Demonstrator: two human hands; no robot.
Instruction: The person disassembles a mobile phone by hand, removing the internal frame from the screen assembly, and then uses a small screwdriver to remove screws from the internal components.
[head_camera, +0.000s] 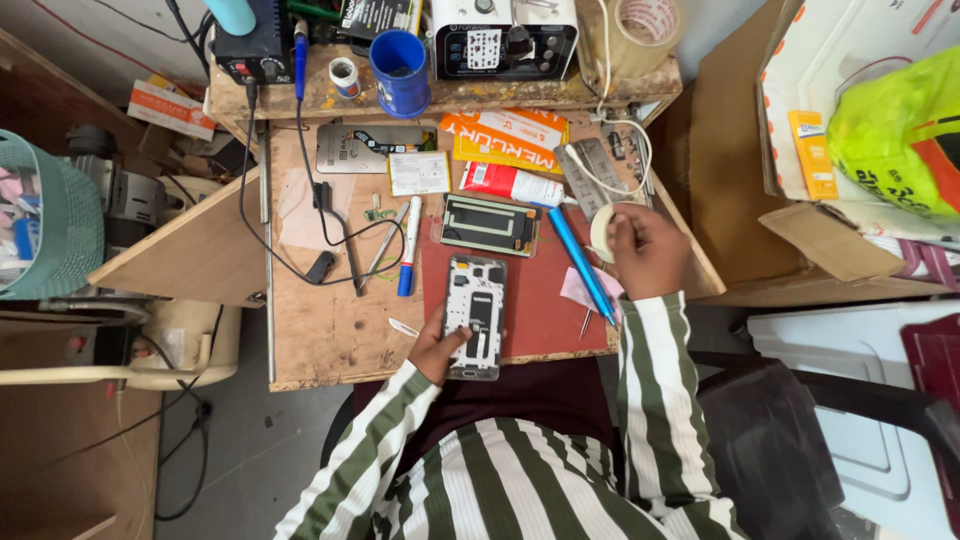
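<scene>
An opened phone frame (475, 312) lies on the dark red mat (535, 300) near the bench's front edge. My left hand (438, 348) grips its lower left side. My right hand (645, 250) is raised at the right of the mat and holds a small roll of white tape (600, 228) between its fingers. A phone screen panel (490, 224) rests at the mat's far edge. A blue-handled screwdriver (580, 262) lies slanted between the frame and my right hand.
A marker pen (408, 245), tweezers, a black cable and a grey phone back (365, 147) sit on the wooden bench. The raised shelf behind carries a blue cup (399, 70), a soldering station and a tape roll (645, 30). Cardboard boxes stand right.
</scene>
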